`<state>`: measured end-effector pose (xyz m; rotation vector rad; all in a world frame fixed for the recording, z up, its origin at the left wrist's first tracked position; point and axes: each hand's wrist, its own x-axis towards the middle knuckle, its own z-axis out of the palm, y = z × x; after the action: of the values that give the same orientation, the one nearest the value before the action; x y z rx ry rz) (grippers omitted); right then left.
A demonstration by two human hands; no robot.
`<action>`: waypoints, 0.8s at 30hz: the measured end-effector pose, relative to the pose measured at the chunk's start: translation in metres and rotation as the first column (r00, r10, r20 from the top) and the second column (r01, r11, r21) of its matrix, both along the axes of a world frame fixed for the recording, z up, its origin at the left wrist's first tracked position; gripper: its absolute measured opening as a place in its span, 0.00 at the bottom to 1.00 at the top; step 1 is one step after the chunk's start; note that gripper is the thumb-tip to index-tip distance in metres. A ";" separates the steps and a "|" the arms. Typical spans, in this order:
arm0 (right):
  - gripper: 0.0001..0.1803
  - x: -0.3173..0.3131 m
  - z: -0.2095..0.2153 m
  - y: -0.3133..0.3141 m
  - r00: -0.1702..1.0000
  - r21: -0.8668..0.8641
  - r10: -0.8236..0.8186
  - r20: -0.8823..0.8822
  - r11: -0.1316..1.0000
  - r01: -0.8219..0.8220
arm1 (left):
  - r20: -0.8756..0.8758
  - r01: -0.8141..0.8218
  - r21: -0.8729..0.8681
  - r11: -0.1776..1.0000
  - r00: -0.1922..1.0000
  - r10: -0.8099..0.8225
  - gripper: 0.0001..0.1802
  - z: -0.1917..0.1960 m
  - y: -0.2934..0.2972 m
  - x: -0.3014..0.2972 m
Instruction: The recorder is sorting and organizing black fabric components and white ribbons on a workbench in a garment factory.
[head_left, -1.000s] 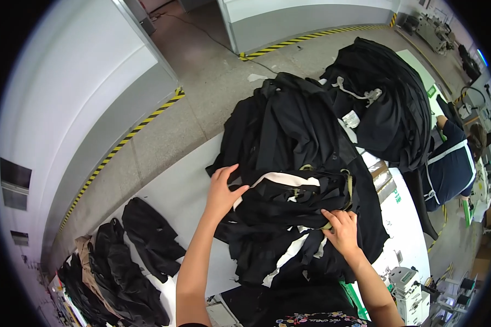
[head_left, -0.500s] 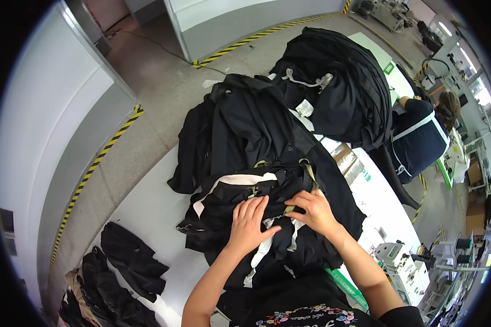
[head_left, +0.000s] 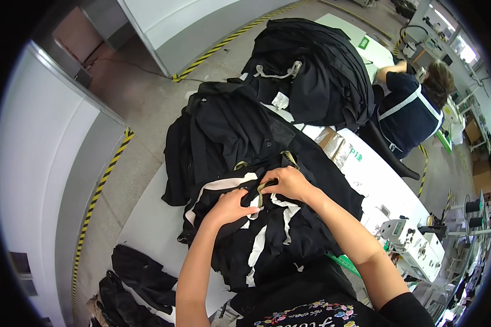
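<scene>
A black garment with white stripes [head_left: 267, 240] lies spread on the white table [head_left: 147, 229] in front of me. My left hand [head_left: 230, 206] presses on it and pinches the fabric near a white band. My right hand [head_left: 287, 182] grips the same fabric beside an olive strap [head_left: 262, 188] at the garment's middle. Both hands meet there, almost touching. Behind the garment a big heap of black clothing [head_left: 229, 128] covers the table's far part.
A second mound of black garments [head_left: 316, 65] lies farther back. A seated person in a dark top [head_left: 409, 109] works at the right. Sewing machines [head_left: 414, 242] stand to the right. More dark clothes [head_left: 136, 272] lie at the lower left. Yellow-black floor tape [head_left: 101, 185] runs along the left.
My hands have come together from apart: the left slid right, the right moved up and left, and both now pinch the garment's middle. The view has shifted left.
</scene>
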<state>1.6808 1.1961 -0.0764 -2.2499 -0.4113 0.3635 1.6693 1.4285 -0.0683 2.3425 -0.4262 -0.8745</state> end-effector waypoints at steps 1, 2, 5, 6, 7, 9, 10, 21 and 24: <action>0.16 0.001 -0.001 -0.001 0.999 -0.008 0.028 0.042 1.000 -0.027 | 0.002 0.010 0.004 1.000 1.000 -0.010 0.41 0.000 -0.002 0.002; 0.16 0.002 0.002 -0.001 0.995 -0.017 0.056 0.083 0.998 -0.055 | -0.017 0.043 0.033 0.999 0.999 -0.043 0.41 -0.001 -0.003 0.004; 0.20 0.007 0.013 -0.013 0.994 0.010 0.088 0.070 0.996 -0.089 | -0.153 0.044 -0.050 0.998 0.987 -0.052 0.43 0.005 0.002 0.011; 0.22 0.008 0.018 -0.018 0.992 0.052 0.108 0.061 0.992 -0.111 | -0.152 0.052 -0.047 0.998 0.987 -0.058 0.43 0.007 0.006 0.013; 0.24 0.009 0.022 -0.024 0.990 0.088 0.116 0.075 0.989 -0.123 | -0.254 0.022 -0.152 0.988 0.965 -0.061 0.36 0.009 0.009 0.015; 0.24 0.008 0.037 -0.033 0.990 0.125 0.112 0.081 0.985 -0.121 | -0.416 -0.026 -0.302 0.953 0.903 -0.107 0.29 0.007 0.019 0.019; 0.21 0.007 0.040 -0.039 0.989 0.132 0.119 0.093 0.983 -0.131 | -0.415 -0.023 -0.298 0.954 0.903 -0.108 0.29 0.004 0.023 0.021; 0.11 -0.056 0.059 -0.061 0.998 0.169 -0.024 0.052 0.986 0.015 | -0.487 -0.071 -0.311 0.948 0.868 -0.095 0.33 0.011 0.024 0.024; 0.14 -0.088 0.063 -0.059 0.992 0.218 0.073 -0.107 0.975 -0.048 | -0.516 -0.070 -0.267 0.961 0.853 -0.082 0.34 0.012 0.022 0.026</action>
<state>1.5927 1.1375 -0.0138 -1.9993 -0.4380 0.4549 1.6952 1.4506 -0.0559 1.7518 -0.2980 -1.3144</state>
